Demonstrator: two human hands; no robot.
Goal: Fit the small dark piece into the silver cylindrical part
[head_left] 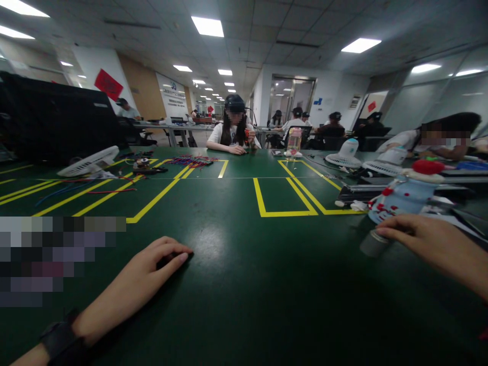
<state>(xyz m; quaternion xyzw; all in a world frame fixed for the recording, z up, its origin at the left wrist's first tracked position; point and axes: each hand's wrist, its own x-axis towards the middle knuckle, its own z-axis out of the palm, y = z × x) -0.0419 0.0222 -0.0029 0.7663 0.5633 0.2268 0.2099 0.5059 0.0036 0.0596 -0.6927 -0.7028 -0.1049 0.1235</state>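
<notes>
My left hand [158, 264] rests on the green table [244, 284], palm down. Its fingers curve loosely and a gap shows between thumb and fingers, with nothing seen in it. Out to the right, my right hand [415, 234] is closed on a small grey cylinder [374, 243], gripping it from above at its right side. The cylinder is slightly tilted and blurred; I cannot tell whether it touches the table. Just behind that hand stands a light-blue container [406, 195] with red spots and a red top [427, 166].
Yellow tape [287, 214] marks the table. At left lie a white fan head [89, 161], loose wires [194, 160] and a black monitor [64, 119]. White fan parts [345, 154] and metal rails [366, 192] sit at right. A person [232, 127] sits opposite near a bottle [294, 141].
</notes>
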